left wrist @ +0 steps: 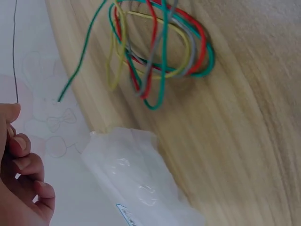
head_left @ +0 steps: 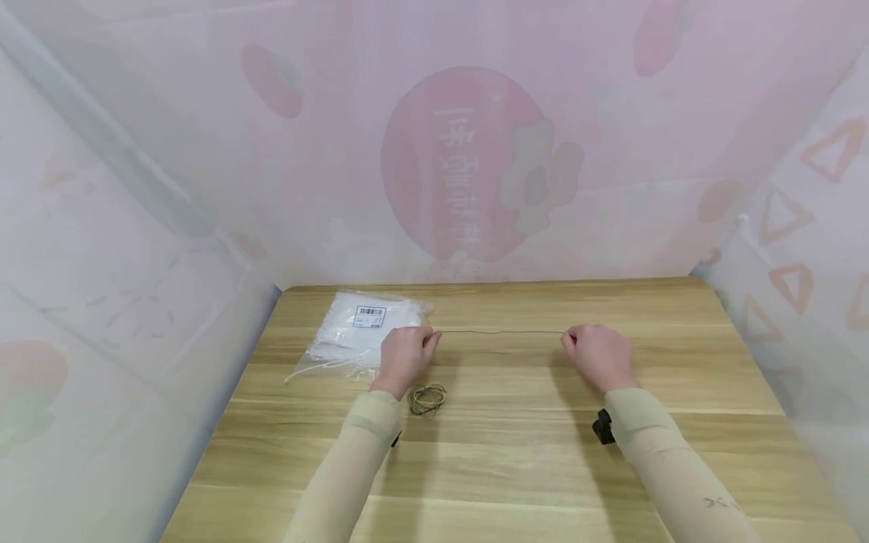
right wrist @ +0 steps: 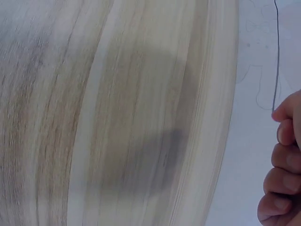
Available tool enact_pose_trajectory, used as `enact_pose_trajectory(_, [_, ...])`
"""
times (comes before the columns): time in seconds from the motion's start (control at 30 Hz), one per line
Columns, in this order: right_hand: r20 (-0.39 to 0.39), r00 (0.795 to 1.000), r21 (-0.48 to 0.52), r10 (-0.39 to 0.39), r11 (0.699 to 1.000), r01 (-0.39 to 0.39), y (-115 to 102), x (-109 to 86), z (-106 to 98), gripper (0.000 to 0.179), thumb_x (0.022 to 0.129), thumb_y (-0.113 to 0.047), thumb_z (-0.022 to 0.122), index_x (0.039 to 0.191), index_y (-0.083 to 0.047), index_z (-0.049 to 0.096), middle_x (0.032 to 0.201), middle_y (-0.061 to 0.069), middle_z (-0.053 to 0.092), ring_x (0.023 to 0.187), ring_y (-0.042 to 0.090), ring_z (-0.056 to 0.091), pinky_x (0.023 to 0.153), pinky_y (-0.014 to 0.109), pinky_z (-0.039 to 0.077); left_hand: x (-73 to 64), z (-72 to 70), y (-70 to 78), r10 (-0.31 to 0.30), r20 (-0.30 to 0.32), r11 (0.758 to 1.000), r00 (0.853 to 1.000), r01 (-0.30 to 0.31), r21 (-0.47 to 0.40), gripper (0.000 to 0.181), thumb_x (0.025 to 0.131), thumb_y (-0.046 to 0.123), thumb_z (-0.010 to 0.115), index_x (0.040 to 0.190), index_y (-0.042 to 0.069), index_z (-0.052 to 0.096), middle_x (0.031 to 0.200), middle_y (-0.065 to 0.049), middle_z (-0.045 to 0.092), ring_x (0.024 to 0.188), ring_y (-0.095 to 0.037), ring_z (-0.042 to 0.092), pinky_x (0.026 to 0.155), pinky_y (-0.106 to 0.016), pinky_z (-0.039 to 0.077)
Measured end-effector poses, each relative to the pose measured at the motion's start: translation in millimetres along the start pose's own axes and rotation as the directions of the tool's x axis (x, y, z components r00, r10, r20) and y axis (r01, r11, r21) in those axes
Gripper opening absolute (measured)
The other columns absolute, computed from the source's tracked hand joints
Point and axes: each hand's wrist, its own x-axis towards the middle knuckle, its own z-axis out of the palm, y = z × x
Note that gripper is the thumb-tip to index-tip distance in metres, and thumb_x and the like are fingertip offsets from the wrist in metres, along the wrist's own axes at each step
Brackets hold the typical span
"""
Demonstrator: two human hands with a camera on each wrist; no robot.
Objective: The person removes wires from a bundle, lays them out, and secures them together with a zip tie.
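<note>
A thin dark grey wire (head_left: 502,332) runs nearly straight between the two hands, above the table. My left hand (head_left: 405,353) pinches one end between thumb and forefinger, its other fingers curled in the left wrist view. At the opposite end, the right hand (head_left: 600,354) pinches the wire (right wrist: 277,56) the same way, with the remaining fingers folded. Just below the left hand, a loose coil of thin wires (head_left: 426,400) lies on the table. Close up, this coil (left wrist: 207,56) shows red, green, yellow and grey strands, one green end sticking out.
A clear plastic bag of white strips (head_left: 360,328), with a barcode label, lies at the back left, partly behind the left hand. The wood-grain table (head_left: 502,467) ends at a pale printed curtain (head_left: 326,211) behind, with similar sheets at both sides.
</note>
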Motion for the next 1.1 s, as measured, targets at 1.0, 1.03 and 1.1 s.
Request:
enact_pose_trajectory(1.0, [0.086, 0.994, -0.009, 0.071, 0.997, -0.07, 16, -4.4, 4, 0.046, 0.103, -0.023, 0.043, 0.057, -0.017, 0.041, 0.05, -0.002, 0.037, 0.046, 0.013, 0.031, 0.041, 0.029, 0.026, -3.8, 6.2, -1.4, -0.007, 0.075, 0.996, 0.997, 0.0, 0.094, 0.041, 0.101, 0.029, 0.066, 0.064, 0.018, 0.053, 0.059, 0.004, 0.058, 0.06, -0.023, 0.059, 0.077, -0.053, 0.045])
enact_pose_trajectory(1.03, [0.099, 0.992, -0.007, 0.077, 0.997, -0.077, 16, -4.7, 4, 0.046, 0.103, -0.024, 0.044, 0.058, -0.017, 0.043, 0.05, -0.002, 0.039, 0.046, 0.013, 0.033, 0.041, 0.029, 0.028, -4.6, 7.5, -1.2, -0.025, 0.09, 0.995, 0.996, 0.016, 0.098, 0.04, 0.101, 0.03, 0.065, 0.064, 0.018, 0.055, 0.06, 0.003, 0.059, 0.061, -0.023, 0.06, 0.079, -0.054, 0.045])
enact_pose_trajectory(1.1, [0.121, 0.988, -0.006, 0.093, 0.996, -0.093, 16, -5.0, 6, 0.045, 0.104, -0.026, 0.044, 0.06, -0.017, 0.048, 0.052, -0.001, 0.041, 0.047, 0.015, 0.036, 0.041, 0.03, 0.029, -6.2, 10.4, -1.2, -0.047, 0.113, 0.993, 0.993, 0.034, 0.116, 0.037, 0.101, 0.03, 0.064, 0.067, 0.018, 0.06, 0.064, 0.002, 0.063, 0.063, -0.023, 0.062, 0.081, -0.055, 0.046])
